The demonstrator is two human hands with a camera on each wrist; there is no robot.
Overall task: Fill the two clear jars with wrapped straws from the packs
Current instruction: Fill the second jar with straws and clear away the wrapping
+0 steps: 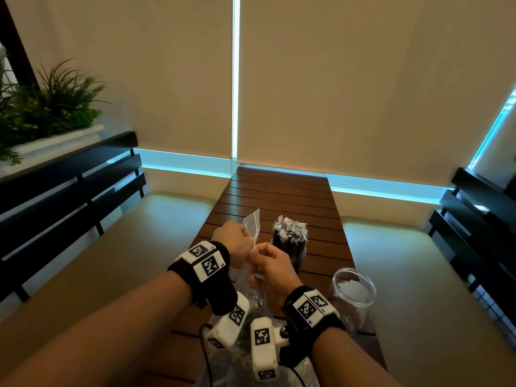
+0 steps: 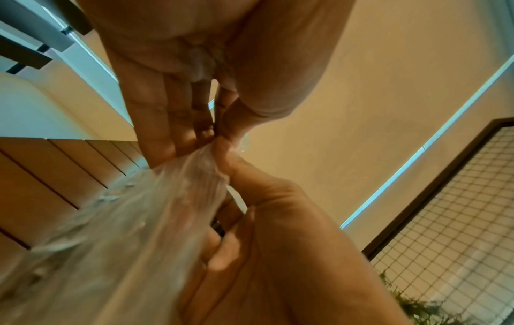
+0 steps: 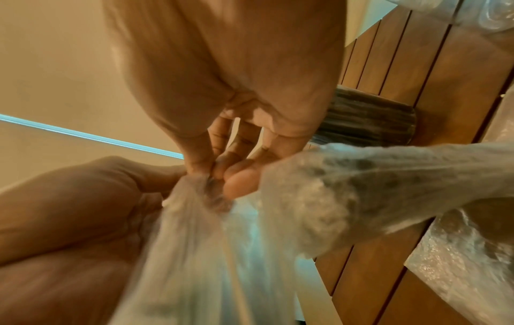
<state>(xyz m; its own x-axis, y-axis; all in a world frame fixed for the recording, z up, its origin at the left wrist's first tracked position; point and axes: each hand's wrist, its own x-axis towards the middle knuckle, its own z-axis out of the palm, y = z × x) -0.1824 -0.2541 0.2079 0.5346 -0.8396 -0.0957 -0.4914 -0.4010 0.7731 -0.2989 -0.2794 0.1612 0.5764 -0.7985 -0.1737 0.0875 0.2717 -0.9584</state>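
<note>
Both hands meet over the near half of the wooden table, pinching the top of a clear plastic straw pack. My left hand grips the film from the left and my right hand from the right, fingertips almost touching. The left wrist view shows the left hand pinching the bunched pack; the right wrist view shows the right hand on the same pack. A jar packed with dark wrapped straws stands just behind. The other clear jar stands at the right.
More crumpled clear plastic lies on the table under my wrists. Cushioned benches with dark slatted backs flank the narrow table. A planter stands at the far left, and blinds hang close behind the table's far end.
</note>
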